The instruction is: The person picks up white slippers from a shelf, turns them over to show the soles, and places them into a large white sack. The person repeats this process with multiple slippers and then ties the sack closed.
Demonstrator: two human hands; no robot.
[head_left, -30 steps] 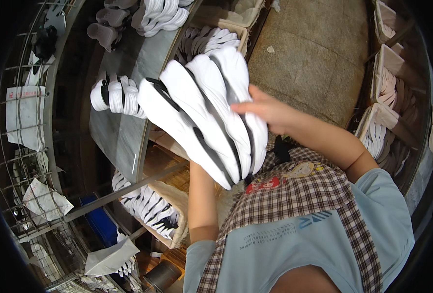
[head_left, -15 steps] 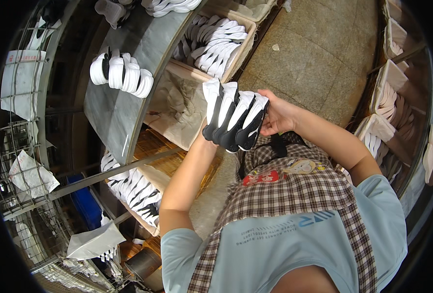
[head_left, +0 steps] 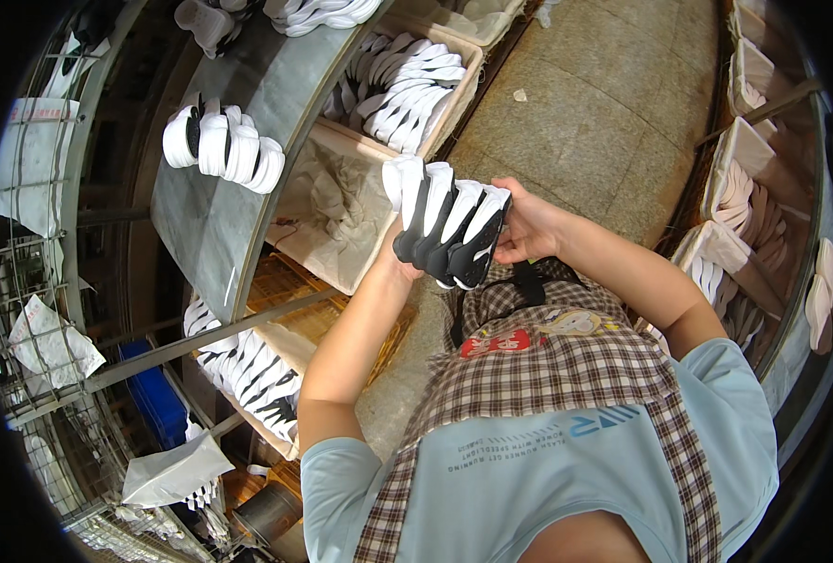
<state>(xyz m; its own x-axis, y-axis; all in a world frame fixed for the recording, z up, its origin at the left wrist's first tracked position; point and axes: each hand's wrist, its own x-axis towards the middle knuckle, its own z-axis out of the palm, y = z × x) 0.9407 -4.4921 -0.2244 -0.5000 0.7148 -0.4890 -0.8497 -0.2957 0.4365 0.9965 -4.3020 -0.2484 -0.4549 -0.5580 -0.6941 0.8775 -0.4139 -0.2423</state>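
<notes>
A row of black-and-white shoe soles (head_left: 446,225) is held up in front of my apron, several pressed side by side. At its right end my right hand (head_left: 527,223) is closed on it, thumb and fingers at the outermost sole. My left hand (head_left: 403,261) grips the row's left end from beneath, its fingers mostly hidden behind the soles. To the left, a group of similar white soles (head_left: 224,148) stands on the grey table (head_left: 196,220), near its edge.
A bin (head_left: 463,84) beyond the table holds many white soles. Nearer is a cloth-lined bin (head_left: 327,202); another bin of soles (head_left: 247,375) sits lower left. More bins (head_left: 745,141) line the right side. A wire rack (head_left: 36,375) stands far left.
The soles in my hands have turned slightly and lie closer together at the right end. My view has shifted a little, so the surroundings sit farther left.
</notes>
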